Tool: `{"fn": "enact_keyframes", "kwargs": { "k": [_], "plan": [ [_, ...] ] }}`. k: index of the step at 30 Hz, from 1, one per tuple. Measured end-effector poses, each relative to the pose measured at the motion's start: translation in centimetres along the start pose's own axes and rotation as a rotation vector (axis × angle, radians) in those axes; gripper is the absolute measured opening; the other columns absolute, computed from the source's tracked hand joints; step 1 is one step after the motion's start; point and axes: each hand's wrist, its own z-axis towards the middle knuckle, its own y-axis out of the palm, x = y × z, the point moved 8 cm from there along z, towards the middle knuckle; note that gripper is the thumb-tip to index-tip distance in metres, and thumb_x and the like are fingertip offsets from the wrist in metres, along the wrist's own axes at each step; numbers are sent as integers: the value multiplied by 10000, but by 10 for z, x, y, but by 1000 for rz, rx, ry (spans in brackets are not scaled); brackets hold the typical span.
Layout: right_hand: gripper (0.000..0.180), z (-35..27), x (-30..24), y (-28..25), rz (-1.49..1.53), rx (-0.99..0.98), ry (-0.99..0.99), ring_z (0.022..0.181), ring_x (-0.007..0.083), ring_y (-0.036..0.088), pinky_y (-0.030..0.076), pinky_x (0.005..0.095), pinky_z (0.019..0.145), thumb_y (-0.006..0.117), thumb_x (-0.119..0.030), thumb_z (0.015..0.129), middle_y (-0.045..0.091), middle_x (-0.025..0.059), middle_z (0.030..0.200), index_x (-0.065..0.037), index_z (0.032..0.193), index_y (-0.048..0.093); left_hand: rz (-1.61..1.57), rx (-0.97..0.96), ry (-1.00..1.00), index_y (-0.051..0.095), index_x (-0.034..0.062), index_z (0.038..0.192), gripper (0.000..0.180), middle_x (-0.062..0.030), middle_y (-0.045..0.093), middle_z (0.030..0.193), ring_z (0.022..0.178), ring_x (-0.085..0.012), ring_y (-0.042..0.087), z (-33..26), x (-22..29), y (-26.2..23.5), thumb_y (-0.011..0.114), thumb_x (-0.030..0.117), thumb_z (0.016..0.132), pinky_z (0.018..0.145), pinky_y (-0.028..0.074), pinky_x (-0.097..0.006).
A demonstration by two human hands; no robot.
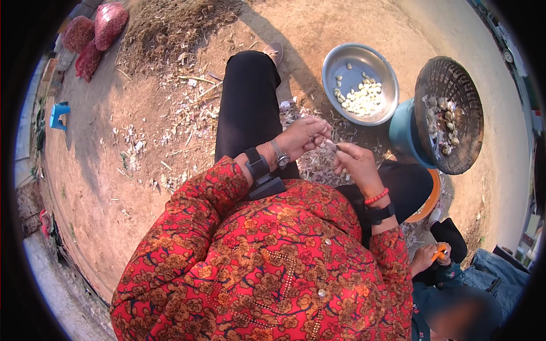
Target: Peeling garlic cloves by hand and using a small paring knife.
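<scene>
Hands (pixel 298 138) close together, fingers (pixel 317 126) curled, over garlic skins (pixel 318 168)

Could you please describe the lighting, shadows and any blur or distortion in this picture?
Head view: strong sunlight on the ground, dark shadows by the stool and shoe; head view: edges bend toward a black fisheye rim; head view: a blurred patch over the co-worker; head view: detail between left hand and right hand too small to make out.
</scene>
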Motion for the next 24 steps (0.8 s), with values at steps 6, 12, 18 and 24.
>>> {"fn": "enact_keyframes", "kwargs": {
  "k": [6,12,18,24],
  "plan": [
    [352,-7,5,-1,-40,-138,118,583,88,560,408,187,502,556,-126,820,594,47,751,25,1131,490,6,-32,-15,506,30,1028,227,-5,534,781,546,-31,428,-2,0,3,454,215,908,403,305,-141],
    [347,2,-1,-16,-27,-22,7,558,78,525,434,216,473,609,-66,763,542,14,702,30,1075,492,186,-92,22,486,32,1085,239,-32,548,749,490,-38,412,-5,4,13,482,168,889,390,292,-152],
    [215,12,-11,-6,83,33,3,582,76,530,431,203,524,587,-28,759,555,21,714,12,964,538,279,-204,-17,460,44,1104,286,-38,548,694,459,-30,407,-11,-1,28,524,201,873,374,270,-151],
    [126,19,-11,0,74,-4,-91,605,81,538,450,218,550,586,1,747,557,24,716,11,867,553,271,-223,-31,483,52,1048,241,-33,556,691,461,-26,411,-7,-6,28,503,231,887,370,266,-145]
  ]
}}
